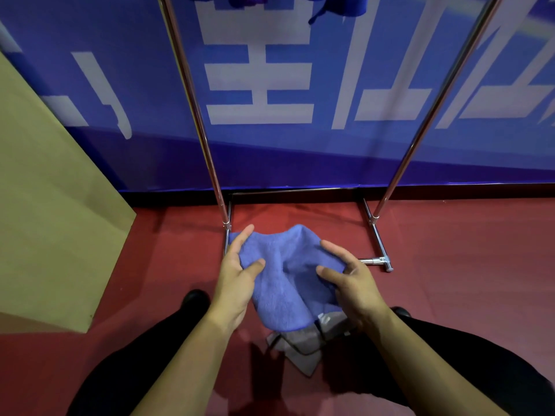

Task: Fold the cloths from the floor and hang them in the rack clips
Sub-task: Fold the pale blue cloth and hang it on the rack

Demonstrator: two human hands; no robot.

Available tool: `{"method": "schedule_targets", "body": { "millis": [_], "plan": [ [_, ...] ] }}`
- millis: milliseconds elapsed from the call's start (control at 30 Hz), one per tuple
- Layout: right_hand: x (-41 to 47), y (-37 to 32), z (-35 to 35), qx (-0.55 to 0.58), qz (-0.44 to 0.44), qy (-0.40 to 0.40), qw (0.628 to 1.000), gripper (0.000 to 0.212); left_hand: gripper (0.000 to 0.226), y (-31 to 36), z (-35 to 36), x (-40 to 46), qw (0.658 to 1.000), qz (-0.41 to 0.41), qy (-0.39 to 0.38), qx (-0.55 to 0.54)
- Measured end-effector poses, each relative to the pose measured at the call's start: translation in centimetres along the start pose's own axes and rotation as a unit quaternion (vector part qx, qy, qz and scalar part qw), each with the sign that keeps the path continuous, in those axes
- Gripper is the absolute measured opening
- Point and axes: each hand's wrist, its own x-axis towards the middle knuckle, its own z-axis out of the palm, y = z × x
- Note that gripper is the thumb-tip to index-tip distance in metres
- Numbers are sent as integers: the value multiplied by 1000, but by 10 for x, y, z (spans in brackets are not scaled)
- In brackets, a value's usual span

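A light blue cloth (285,277) hangs between both hands above the red floor, bunched and sagging in the middle. My left hand (237,277) grips its left edge with thumb over the fabric. My right hand (348,280) pinches the right edge. Under them a grey cloth (303,346) lies crumpled on the floor between my feet. The chrome rack (207,139) stands just ahead, its two poles rising out of view. At the top edge a dark blue cloth (339,4) hangs from the rack; its clips are out of frame.
The rack's base bars (377,241) run along the floor ahead and to the right. A large cardboard sheet (51,205) leans at the left. A blue banner wall (270,85) stands behind the rack. My dark trouser legs (450,355) flank the grey cloth.
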Motion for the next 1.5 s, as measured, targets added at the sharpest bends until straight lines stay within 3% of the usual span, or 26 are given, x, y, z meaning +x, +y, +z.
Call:
{"method": "schedule_targets", "body": {
  "millis": [67,167,267,400,600,767,1167,1500],
  "plan": [
    [1,0,-3,-95,-39,23,994,33,69,0,0,0,1000,-2,8,4],
    [2,-2,-4,-179,-92,45,978,34,60,-1,-3,1,999,5,6,32],
    [2,1,-3,-176,-98,47,978,35,50,-1,-6,2,994,24,-2,111],
    [5,0,-7,-186,-96,13,978,59,36,-1,-9,3,983,30,-6,181],
    [8,-7,-17,-200,-78,30,976,34,31,-3,-22,8,973,46,19,224],
    [9,-10,-23,-262,-95,32,960,40,32,-5,-37,10,940,81,47,329],
    [9,-17,-38,-278,-97,73,953,36,36,4,-51,10,952,87,95,277],
    [9,-17,-48,-313,-115,75,940,31,36,6,-54,8,943,92,97,303]
  ]
}}
